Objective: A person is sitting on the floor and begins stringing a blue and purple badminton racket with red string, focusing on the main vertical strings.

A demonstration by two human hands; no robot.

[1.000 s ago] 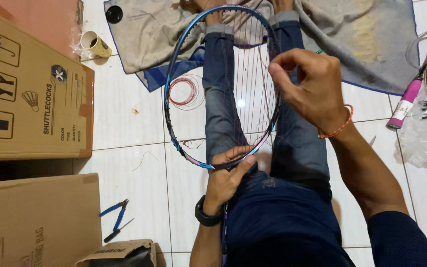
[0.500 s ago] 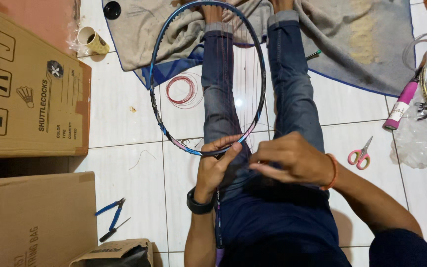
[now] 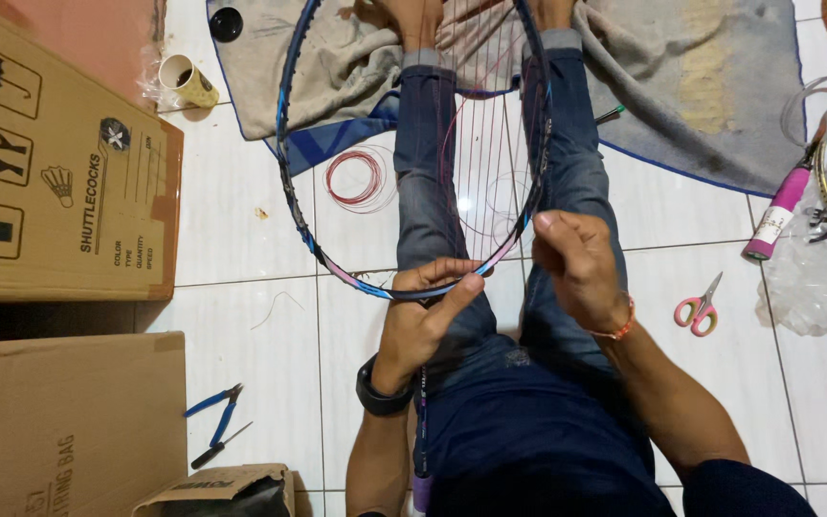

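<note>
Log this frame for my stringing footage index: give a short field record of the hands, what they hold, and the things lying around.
left hand: grips the near rim of the racket frame, thumb over it
right hand: fingers pinched at the frame's right side, apparently on a string; the string itself is too thin to confirm
racket: lies over the person's legs, partly strung
floor left: red string coil, blue pliers, cardboard box
floor right: pink scissors, pink-handled racket
far side: grey cloth, paper cup
</note>
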